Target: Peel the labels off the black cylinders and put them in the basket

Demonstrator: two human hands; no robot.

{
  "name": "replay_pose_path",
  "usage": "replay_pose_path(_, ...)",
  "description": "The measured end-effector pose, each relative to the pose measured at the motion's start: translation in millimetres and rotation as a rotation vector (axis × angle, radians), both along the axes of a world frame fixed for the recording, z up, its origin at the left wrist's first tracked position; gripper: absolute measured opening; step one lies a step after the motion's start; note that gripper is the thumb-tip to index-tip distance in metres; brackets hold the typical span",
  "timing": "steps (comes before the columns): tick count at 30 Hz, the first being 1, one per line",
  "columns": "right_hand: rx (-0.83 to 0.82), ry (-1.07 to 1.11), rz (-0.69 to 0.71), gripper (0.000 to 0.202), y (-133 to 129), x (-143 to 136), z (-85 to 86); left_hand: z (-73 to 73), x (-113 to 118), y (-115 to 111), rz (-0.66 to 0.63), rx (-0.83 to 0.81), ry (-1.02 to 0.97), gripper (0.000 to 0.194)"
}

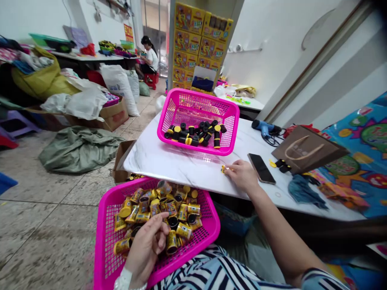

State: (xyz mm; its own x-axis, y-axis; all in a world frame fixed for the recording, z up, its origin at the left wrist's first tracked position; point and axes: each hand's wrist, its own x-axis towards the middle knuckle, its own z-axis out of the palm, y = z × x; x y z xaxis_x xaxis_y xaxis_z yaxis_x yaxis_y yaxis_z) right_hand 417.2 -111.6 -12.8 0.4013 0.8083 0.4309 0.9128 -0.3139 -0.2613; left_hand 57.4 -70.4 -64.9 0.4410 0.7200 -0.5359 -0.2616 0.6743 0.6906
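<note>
- Right hand (243,174) pinches a small yellow piece (223,169) near the white marble tabletop (169,161) edge; bare surface lies leftward.
- Left hand (148,245) curls closed on a yellow-labelled black canister (171,241) in the near pink plastic basket (105,249) full of them.
- Beyond, a far pink basket (181,106) holds black tubes.

Bright even daylight, wide-angle edge warping

Speckled stone floor (45,225), white walls (272,36), marble-topped table (169,161).
</note>
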Motion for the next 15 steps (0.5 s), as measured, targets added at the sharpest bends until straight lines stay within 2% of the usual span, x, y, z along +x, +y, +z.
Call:
replay_pose_path(3, -0.046, 0.007, 0.034, 0.014, -0.1, 11.7, -17.1, 6.8, 12.1, 3.2, -0.008, 0.016, -0.006, 0.051)
replay_pose_path(6, -0.024, 0.028, 0.069, 0.016, 2.3, 13.4, -24.1, 14.2, 20.9, 9.3, 0.031, 0.046, -0.015, 0.047)
replay_pose_path(9, -0.001, 0.062, 0.105, 0.012, 4.1, 16.8, -24.4, 16.0, 23.5, 11.7, 0.019, 0.058, -0.023, 0.045)
replay_pose_path(15, -0.007, 0.080, 0.140, 0.008, 8.5, 21.5, -18.9, 6.5, 18.1, 7.7, 0.007, 0.018, -0.005, 0.045)
